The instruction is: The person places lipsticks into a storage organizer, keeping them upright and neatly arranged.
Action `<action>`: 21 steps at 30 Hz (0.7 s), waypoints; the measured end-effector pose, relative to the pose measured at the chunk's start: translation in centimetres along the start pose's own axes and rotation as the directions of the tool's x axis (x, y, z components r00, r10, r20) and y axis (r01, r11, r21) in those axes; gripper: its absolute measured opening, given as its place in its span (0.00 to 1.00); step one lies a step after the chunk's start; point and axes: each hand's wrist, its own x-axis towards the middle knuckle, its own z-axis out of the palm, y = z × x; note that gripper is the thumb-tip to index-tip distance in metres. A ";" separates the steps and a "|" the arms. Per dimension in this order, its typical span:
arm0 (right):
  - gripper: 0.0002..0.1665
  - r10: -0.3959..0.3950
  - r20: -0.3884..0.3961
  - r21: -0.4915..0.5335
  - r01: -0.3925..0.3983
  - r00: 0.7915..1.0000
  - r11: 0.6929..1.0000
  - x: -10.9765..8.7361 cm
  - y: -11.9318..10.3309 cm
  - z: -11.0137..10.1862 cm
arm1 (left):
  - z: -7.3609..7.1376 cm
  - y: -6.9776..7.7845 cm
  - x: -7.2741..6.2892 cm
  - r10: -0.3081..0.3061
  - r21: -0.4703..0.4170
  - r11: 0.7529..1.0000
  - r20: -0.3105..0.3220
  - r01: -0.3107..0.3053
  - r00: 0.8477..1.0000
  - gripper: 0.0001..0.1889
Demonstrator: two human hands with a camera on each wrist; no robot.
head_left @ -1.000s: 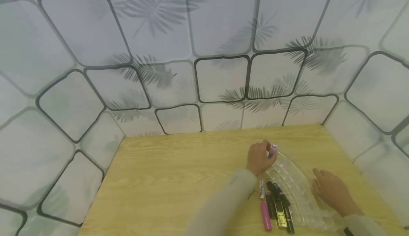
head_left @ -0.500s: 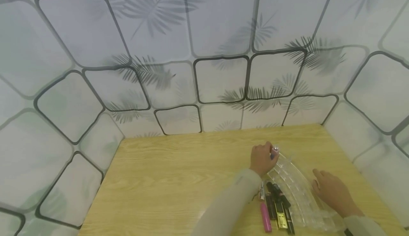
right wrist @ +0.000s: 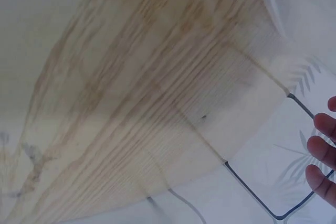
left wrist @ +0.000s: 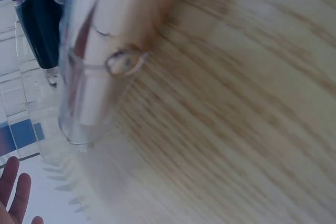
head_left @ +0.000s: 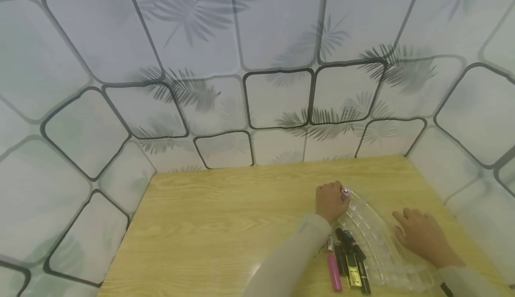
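In the head view my left hand (head_left: 331, 202) grips a small pinkish cosmetic tube (head_left: 345, 193) with a shiny silver top. It is at the far end of a clear, curved plastic organizer (head_left: 382, 243) divided into compartments; the hand hides most of the tube. To the right of the organizer is my right hand (head_left: 424, 236), holding nothing, fingers extended. The right wrist view catches only its fingertips (right wrist: 321, 153). Clear plastic (left wrist: 79, 129) appears close up in the left wrist view, with a dark tube (left wrist: 37, 24) beside it.
Left of the organizer, several black cosmetic tubes (head_left: 341, 259) lie in a pile, one with a gold part (head_left: 354, 277). A pink tube (head_left: 334, 272) and a partly covered silver tube (head_left: 330, 242) lie alongside. Patterned panels (head_left: 277, 100) enclose the wooden table (head_left: 209, 225).
My left hand has shifted slightly right and down with the pinkish tube, close over the organizer's far end. The fingers of my right hand have lifted and spread a little.
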 end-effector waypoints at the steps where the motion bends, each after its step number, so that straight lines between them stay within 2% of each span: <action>1: 0.32 -0.008 0.009 0.005 0.007 1.000 1.000 0.0 0.1 0.0 | 0.0 0.1 0.0 -0.002 0.003 1.000 0.008 0.002 1.000 0.08; 8: 0.20 -0.049 0.047 0.040 0.047 0.998 0.998 0.4 0.0 -0.5 | -0.3 0.5 0.2 -0.022 0.022 1.000 0.059 0.020 0.998 0.08; 10: 0.20 -0.055 0.041 0.042 0.053 0.998 0.998 0.5 0.0 -0.6 | -0.4 0.6 0.3 -0.025 0.024 0.999 0.056 0.023 0.998 0.08; 16: 0.29 -0.068 0.015 0.030 0.067 0.998 0.997 0.6 0.0 -0.6 | -0.6 0.7 0.0 -0.032 0.020 0.999 0.066 0.031 0.997 0.06; 19: 0.27 -0.062 0.020 0.031 0.061 0.998 0.998 0.5 0.0 -0.5 | -1.3 0.4 -0.3 -0.023 -0.010 1.000 0.106 0.024 0.994 0.10; 21: 0.24 -0.057 0.025 0.038 0.056 0.998 0.998 0.4 0.0 -0.4 | -2.1 0.0 -0.6 -0.018 -0.045 0.999 0.157 0.025 0.988 0.13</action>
